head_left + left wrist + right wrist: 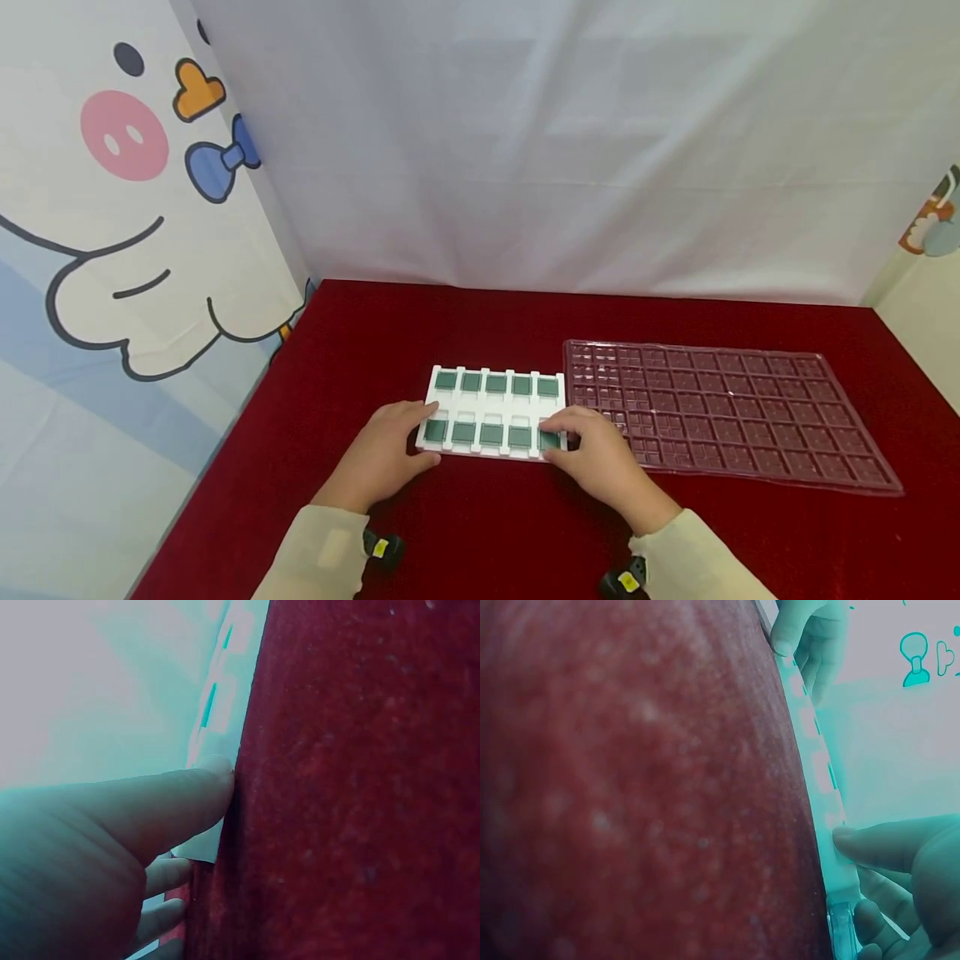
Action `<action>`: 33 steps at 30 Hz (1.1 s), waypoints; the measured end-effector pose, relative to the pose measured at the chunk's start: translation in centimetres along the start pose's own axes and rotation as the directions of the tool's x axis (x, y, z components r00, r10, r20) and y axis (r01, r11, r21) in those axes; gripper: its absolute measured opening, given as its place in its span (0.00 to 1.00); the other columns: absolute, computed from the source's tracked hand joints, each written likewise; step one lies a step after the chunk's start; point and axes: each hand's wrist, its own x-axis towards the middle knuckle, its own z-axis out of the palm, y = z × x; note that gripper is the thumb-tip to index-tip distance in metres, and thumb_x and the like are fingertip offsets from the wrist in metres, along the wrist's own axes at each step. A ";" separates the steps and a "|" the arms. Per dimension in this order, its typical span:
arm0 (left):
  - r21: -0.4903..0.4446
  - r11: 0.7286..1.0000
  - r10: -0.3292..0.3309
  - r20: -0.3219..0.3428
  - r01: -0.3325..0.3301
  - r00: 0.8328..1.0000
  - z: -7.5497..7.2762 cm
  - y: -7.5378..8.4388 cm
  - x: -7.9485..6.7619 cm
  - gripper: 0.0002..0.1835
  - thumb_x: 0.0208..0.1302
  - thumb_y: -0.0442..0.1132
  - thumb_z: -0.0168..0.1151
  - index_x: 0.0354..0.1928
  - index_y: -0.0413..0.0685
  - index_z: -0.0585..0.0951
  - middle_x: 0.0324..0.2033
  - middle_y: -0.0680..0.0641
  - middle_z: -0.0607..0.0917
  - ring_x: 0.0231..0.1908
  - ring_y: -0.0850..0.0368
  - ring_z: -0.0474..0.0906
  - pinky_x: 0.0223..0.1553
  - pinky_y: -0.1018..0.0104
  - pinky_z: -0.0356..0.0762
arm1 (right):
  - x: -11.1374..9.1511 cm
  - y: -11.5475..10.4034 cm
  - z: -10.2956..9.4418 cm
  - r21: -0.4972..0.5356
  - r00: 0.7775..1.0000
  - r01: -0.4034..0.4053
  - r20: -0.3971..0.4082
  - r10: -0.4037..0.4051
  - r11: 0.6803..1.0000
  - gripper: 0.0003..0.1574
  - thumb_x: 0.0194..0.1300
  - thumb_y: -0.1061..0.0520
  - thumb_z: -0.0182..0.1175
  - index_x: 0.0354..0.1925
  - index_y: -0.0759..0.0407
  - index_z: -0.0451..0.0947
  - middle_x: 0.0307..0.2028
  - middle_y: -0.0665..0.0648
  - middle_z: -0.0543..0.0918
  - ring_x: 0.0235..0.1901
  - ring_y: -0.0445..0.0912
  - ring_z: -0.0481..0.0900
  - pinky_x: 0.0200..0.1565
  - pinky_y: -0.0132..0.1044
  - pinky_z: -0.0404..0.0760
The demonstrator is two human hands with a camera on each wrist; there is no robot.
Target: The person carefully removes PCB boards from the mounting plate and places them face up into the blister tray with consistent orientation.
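A white tray [487, 408] holds two rows of green square chips [491, 434] on the red cloth. My left hand [386, 450] grips its left end, with the thumb [206, 791] against the front corner and the other fingers along the left side. At the opposite end my right hand [596, 450] holds the front right corner. Its thumb [877, 841] touches the tray's front edge, and the index finger reaches over the nearest chip, partly covering it. In the right wrist view, the left hand [821, 645] also shows at the tray's far end.
A clear plastic tray [735, 408] with many square pockets lies right of the white tray, close to its right end. Red cloth [450, 525] covers the table. A pale curtain [570, 167] hangs behind, and a cartoon-printed sheet [150, 250] is at the left.
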 end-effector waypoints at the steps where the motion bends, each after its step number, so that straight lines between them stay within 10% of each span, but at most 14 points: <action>1: 0.004 1.000 0.000 -0.003 0.000 1.000 0.1 0.0 0.0 0.39 0.60 0.42 0.77 0.74 0.51 0.74 0.69 0.44 0.75 0.70 0.44 0.66 0.69 0.46 0.68 | 0.0 0.0 0.0 -0.001 1.000 0.002 0.000 -0.002 1.000 0.17 0.58 0.64 0.76 0.46 0.54 0.90 0.47 0.50 0.85 0.51 0.49 0.80 0.55 0.50 0.79; 33: -0.084 0.994 -0.071 0.002 0.071 0.997 0.4 -0.2 0.0 0.36 0.64 0.41 0.74 0.74 0.56 0.74 0.73 0.47 0.71 0.74 0.43 0.59 0.71 0.44 0.64 | -0.1 -0.3 -0.7 0.024 1.000 0.016 0.005 -0.016 1.000 0.16 0.59 0.64 0.76 0.47 0.55 0.90 0.48 0.50 0.86 0.46 0.46 0.79 0.50 0.47 0.79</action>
